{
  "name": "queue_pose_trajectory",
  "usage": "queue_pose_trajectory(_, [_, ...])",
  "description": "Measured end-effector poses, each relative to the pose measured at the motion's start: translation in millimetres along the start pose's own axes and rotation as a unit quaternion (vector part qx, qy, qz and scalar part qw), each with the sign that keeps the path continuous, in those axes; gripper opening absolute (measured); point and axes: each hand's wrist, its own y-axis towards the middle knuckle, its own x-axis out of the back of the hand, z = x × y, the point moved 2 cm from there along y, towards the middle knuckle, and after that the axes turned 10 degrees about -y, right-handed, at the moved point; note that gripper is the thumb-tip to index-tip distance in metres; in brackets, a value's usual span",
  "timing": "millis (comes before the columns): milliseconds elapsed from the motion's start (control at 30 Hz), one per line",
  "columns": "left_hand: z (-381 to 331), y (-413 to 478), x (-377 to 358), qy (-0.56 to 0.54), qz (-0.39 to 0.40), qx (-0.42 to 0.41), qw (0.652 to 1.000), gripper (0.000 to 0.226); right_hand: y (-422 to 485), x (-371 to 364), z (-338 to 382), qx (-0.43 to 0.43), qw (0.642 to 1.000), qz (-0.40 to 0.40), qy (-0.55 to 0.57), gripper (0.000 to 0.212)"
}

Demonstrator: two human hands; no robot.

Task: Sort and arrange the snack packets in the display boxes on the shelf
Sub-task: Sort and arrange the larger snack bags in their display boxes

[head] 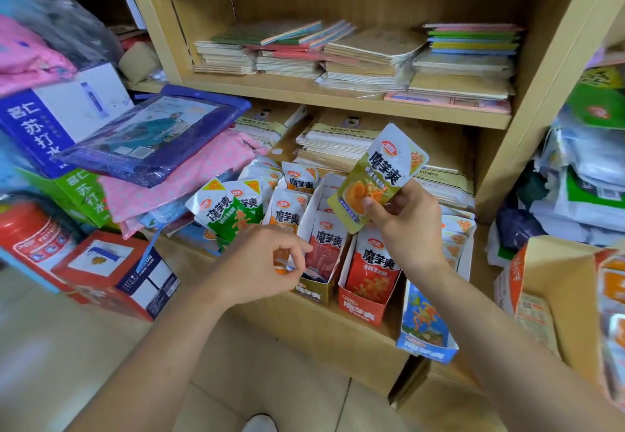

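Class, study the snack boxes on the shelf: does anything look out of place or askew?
Yes. The blue box tilts forward, overhanging the shelf edge. A red packet stands in the olive box, while the right hand holds an olive packet.

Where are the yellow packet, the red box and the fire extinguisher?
yellow packet (378, 174): head view, middle of its front.
red box (363, 311): head view, its front wall.
fire extinguisher (32, 234): head view, its red body.

A small shop: a wooden shelf carries stacked notebooks, snack packets in display boxes, beside drink cartons.
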Motion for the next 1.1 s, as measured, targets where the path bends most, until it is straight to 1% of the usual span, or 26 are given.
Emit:
queue_pose_trajectory(67, [1,3,-3,0.03,-0.019,-0.02,0.999,0.019,1,1,-3,-0.009,1.0,-0.009,0.0,0.018])
queue_pose_trajectory(167, [5,17,-12,0.12,-0.056,-0.055,0.99,0.013,3,8,-8,-0.019,0.999,-0.042,-0.011,0.018])
queue_pose_trajectory(200, [7,24,-16,0.15,-0.061,-0.058,0.985,0.014,4,10,-9,-0.023,0.998,-0.05,-0.01,0.018])
queue_pose_trajectory(267, [10,36,-25,0.204,-0.051,-0.051,0.976,0.022,6,14,-9,-0.023,0.998,-0.063,-0.014,0.018])
queue_pose_trajectory(367, [14,50,-38,0.267,-0.023,-0.016,0.963,0.032,9,17,-13,-0.025,0.997,-0.067,-0.009,0.022])
queue_pose_trajectory(467, [16,58,-44,0.291,-0.013,0.005,0.957,0.037,12,18,-19,-0.029,0.998,-0.062,0.001,0.021])
queue_pose_trajectory(533, [15,61,-42,0.296,-0.034,-0.009,0.955,0.035,14,19,-21,-0.035,0.997,-0.063,0.007,0.021])
queue_pose_trajectory(633, [14,57,-35,0.245,-0.065,-0.045,0.966,0.03,15,19,-21,-0.032,0.998,-0.06,0.006,0.02])
queue_pose_trajectory(700, [14,52,-27,0.229,-0.063,-0.073,0.969,0.02,15,17,-20,-0.024,0.998,-0.055,0.005,0.02])
queue_pose_trajectory(767, [13,44,-15,0.204,-0.055,-0.084,0.974,0.013,14,15,-17,-0.014,0.999,-0.051,0.002,0.018])
queue_pose_trajectory(900, [10,19,3,0.079,-0.02,-0.032,0.996,0.012,11,12,-8,0.01,0.999,-0.047,-0.012,0.017])
queue_pose_trajectory(967, [10,7,7,0.034,-0.026,-0.004,0.999,0.014,9,9,-6,0.013,0.999,-0.037,-0.017,0.017])
queue_pose_trajectory(1033, [9,-1,9,-0.01,-0.059,0.012,0.998,0.017,7,6,-5,0.017,0.999,-0.022,-0.015,0.014])
queue_pose_trajectory(1100, [7,-7,11,-0.049,-0.118,0.017,0.992,0.02,5,1,-5,0.023,0.999,-0.008,-0.023,0.013])
